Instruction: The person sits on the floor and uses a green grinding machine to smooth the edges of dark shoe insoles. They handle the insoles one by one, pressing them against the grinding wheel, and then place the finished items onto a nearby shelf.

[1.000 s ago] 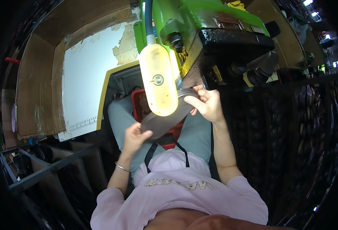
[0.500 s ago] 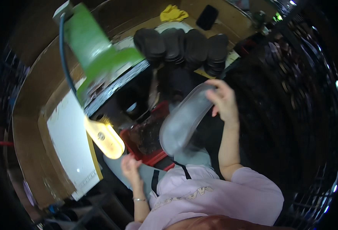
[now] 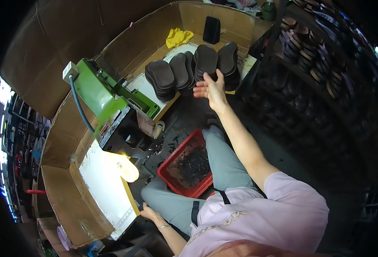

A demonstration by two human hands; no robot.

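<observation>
Several stacks of dark brown shoe soles (image 3: 161,73) stand on the far part of the white worktop. My right hand (image 3: 211,91) reaches out in front of them, fingers spread and nothing held. Its fingertips overlap the lower part of a middle stack (image 3: 206,60); contact with it cannot be made out. At lower left, my left hand (image 3: 149,211) is low beside the yellow front edge of the white board (image 3: 98,171). The fingers there are mostly hidden. A green machine (image 3: 107,96) with a lit yellow-white lamp (image 3: 126,169) stands between my hands.
Dark scraps lie in a red plastic bin (image 3: 165,173) between my legs. Cardboard walls (image 3: 75,203) surround the worktop. A yellow cloth (image 3: 179,37) and a dark upright block (image 3: 211,30) are at the back. Racks of footwear (image 3: 302,51) line the right side.
The shoe sole that my right hand held is out of that hand and no longer visible. My right hand has moved forward to the stacks; my left has dropped to the board's edge. The view has shifted.
</observation>
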